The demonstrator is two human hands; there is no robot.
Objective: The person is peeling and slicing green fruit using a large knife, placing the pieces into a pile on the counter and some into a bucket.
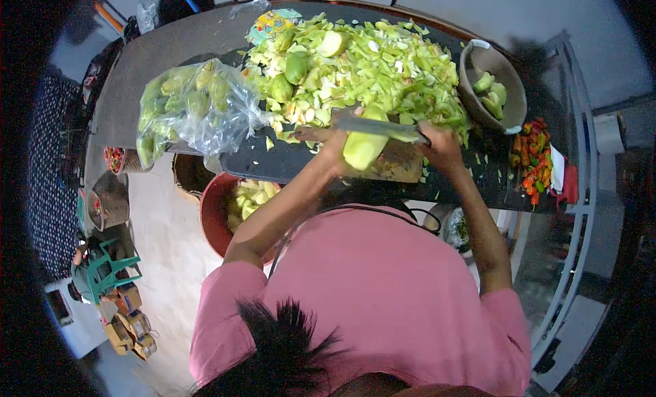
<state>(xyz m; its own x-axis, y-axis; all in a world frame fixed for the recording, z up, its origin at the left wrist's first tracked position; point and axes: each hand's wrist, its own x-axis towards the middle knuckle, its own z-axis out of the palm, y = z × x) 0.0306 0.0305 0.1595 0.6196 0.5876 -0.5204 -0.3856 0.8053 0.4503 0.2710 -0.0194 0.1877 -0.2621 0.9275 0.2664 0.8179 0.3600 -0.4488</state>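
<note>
My left hand is closed at the left side of a peeled, pale green oblong fruit, which leans over a worn wooden cutting board. My right hand grips a knife by its dark handle. The broad blade lies across the fruit, its far end close to my left hand. Whether the edge has cut in cannot be seen. Just beyond the board spreads a big heap of green peelings, with a few whole green fruits and a partly peeled one on top.
Left on the dark table lies a clear plastic bag of green fruits. A bowl with peeled pieces stands at the right, beside red and orange peppers. Below the table's near edge is a red basin of pale pieces.
</note>
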